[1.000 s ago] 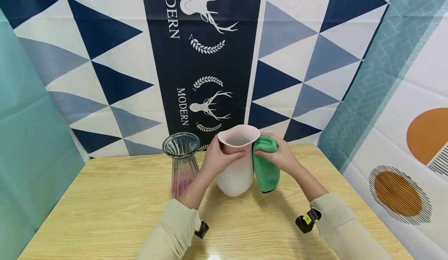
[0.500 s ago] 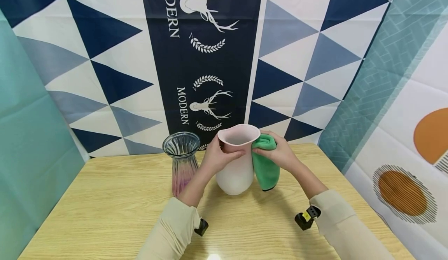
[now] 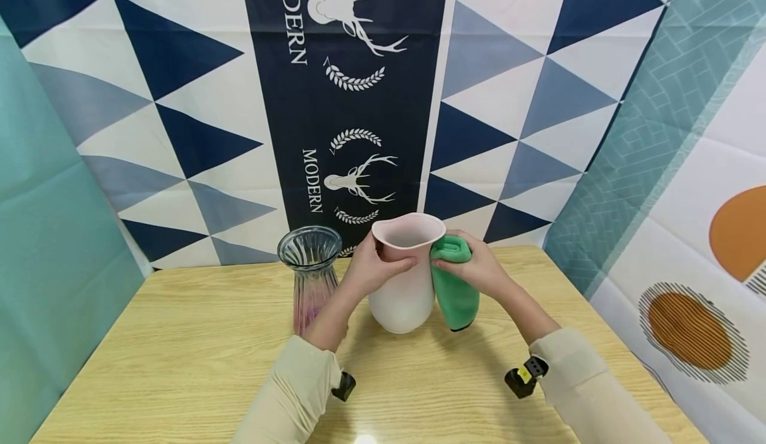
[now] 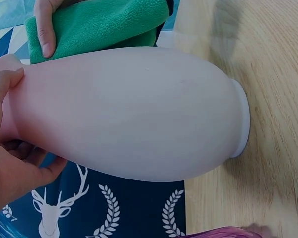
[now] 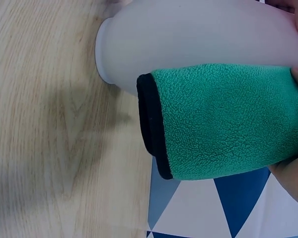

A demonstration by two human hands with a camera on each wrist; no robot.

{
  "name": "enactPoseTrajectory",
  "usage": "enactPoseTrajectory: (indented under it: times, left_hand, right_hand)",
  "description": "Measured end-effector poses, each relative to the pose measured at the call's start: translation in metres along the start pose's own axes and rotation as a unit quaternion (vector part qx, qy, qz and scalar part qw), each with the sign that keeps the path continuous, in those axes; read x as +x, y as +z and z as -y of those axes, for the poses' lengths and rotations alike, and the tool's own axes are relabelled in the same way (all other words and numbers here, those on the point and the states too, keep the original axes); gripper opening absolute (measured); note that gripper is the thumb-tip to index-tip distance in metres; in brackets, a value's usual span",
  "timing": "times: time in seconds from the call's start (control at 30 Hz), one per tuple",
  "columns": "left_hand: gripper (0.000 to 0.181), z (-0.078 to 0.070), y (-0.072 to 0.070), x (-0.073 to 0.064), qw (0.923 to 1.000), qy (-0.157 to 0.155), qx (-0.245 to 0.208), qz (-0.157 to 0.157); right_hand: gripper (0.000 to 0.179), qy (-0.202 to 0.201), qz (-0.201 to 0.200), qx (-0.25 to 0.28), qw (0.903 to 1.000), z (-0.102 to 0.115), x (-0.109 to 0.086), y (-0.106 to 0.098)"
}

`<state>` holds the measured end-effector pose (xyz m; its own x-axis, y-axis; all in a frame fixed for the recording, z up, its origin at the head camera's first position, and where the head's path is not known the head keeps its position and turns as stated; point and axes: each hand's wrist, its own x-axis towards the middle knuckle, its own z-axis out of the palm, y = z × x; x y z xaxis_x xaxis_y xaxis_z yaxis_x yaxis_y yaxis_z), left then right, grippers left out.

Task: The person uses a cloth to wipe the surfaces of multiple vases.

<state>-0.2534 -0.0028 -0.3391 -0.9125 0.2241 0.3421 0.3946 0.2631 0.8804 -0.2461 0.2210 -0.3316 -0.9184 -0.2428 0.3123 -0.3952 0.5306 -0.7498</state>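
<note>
A pink-and-white vase (image 3: 402, 298) with a wavy rim stands upright on the wooden table. My left hand (image 3: 372, 268) grips its neck from the left, thumb across the front. In the left wrist view the vase (image 4: 139, 114) narrows to a pink neck between that hand's thumb and fingers. On the vase's right side, my right hand (image 3: 475, 268) holds a folded green cloth (image 3: 456, 298) against the neck. The cloth (image 5: 228, 119) shows a fluffy surface and a black hem in the right wrist view, hanging along the vase's side.
Just left of the vase stands a ribbed glass vase (image 3: 311, 251), blue-grey above and pink below, partly behind my left forearm. The wooden table (image 3: 179, 351) ends at a patterned backdrop (image 3: 353, 98) behind, with hanging cloths at both sides.
The green cloth and my right hand shift very slightly against the vase's neck. My left hand and both vases stay in place.
</note>
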Motion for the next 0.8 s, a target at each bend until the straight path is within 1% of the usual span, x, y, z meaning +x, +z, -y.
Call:
enactPoseTrajectory:
  times: [0.3,0.5,0.63,0.7,0.8]
  left_hand:
    - [0.067,0.003,0.000,0.003,1.0000,-0.005,0.000,0.004]
    - [0.067,0.004,0.000,0.004,1.0000,-0.008,-0.001,0.002]
    - [0.067,0.004,0.000,0.005,1.0000,-0.002,0.000,0.002]
    - [0.067,0.004,0.001,0.005,1.0000,0.000,0.000,0.003]
    - [0.067,0.004,0.001,0.005,1.0000,0.000,-0.002,0.003]
  right_hand:
    - [0.055,-0.004,-0.004,-0.011,0.9999,-0.009,-0.001,0.005]
    - [0.057,-0.018,0.009,0.005,0.9998,-0.020,-0.002,0.008]
    - [0.057,-0.010,0.019,0.014,0.9997,-0.026,-0.004,0.010]
    - [0.057,-0.002,0.023,0.011,0.9997,-0.029,-0.005,0.010]
    - [0.058,0.000,0.026,0.009,0.9996,-0.033,-0.007,0.011]
